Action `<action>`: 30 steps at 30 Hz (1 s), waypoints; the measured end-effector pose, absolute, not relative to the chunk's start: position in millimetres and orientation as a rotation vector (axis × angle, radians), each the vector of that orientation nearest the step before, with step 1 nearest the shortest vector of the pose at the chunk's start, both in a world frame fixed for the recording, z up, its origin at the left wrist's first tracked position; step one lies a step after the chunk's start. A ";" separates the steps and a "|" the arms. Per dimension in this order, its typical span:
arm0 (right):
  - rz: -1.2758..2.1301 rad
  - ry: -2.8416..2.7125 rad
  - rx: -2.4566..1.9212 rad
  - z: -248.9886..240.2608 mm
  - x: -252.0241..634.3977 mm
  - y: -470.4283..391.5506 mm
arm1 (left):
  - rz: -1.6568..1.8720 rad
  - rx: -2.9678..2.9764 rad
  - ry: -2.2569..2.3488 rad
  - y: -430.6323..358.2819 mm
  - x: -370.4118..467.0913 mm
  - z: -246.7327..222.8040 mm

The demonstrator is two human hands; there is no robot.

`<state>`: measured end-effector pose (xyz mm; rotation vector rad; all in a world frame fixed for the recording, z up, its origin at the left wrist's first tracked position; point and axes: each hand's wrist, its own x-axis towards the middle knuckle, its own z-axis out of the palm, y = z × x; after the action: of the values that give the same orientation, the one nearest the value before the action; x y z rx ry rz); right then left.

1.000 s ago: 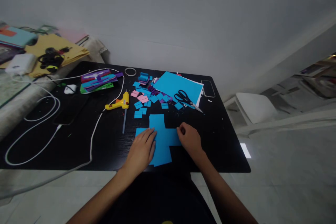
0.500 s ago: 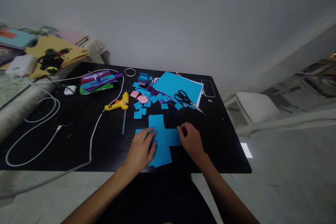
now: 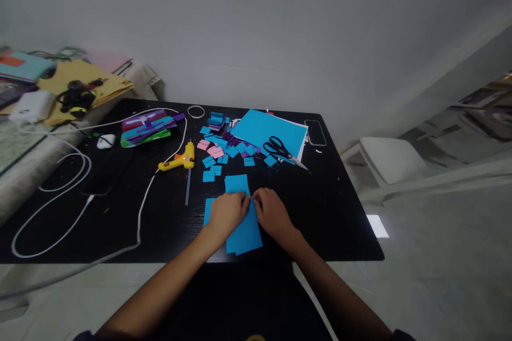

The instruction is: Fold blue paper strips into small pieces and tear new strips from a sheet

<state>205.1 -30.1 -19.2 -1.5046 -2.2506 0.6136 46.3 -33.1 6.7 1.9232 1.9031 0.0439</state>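
Near the front edge of the black table lies a blue paper piece point(image 3: 245, 237), its strips crossing; the right-hand strip no longer sticks out and seems folded in over the middle. My left hand point(image 3: 227, 212) rests on the paper with its fingers curled and thumb close to them, gripping the paper near its middle. At the paper's right edge, my right hand point(image 3: 274, 216) has its fingers pinched on the fold, almost touching the left hand's fingertips. Both hands partly hide the paper beneath them.
Beyond the hands are small blue and pink paper pieces point(image 3: 216, 152), a large blue sheet point(image 3: 260, 125) and black-handled scissors point(image 3: 282, 152). Left stand a yellow glue gun point(image 3: 184, 159) with its cord, stacked coloured strips point(image 3: 148, 128) and a charging phone point(image 3: 102, 176). A white stool point(image 3: 392, 160) stands right.
My right hand has moved left, and the paper's right strip has gone from lying flat to folded inward. My left hand has shifted slightly right and curled its fingers.
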 end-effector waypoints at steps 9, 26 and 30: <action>0.666 -2.245 -1.513 -18.7 203.9 -29.2 | 0.015 1.825 1.878 -24.9 14.6 13.4; 0.693 -2.219 -1.479 -20.1 205.6 -29.0 | 0.045 1.579 1.900 -42.8 -51.6 18.7; 0.713 -2.217 -1.478 -20.8 205.8 -28.5 | 0.024 1.536 1.942 -45.3 -58.3 20.4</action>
<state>205.8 -28.5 -20.8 -1.4781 -2.2165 0.7131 -58.3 -45.3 20.4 1.5358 1.9425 0.0245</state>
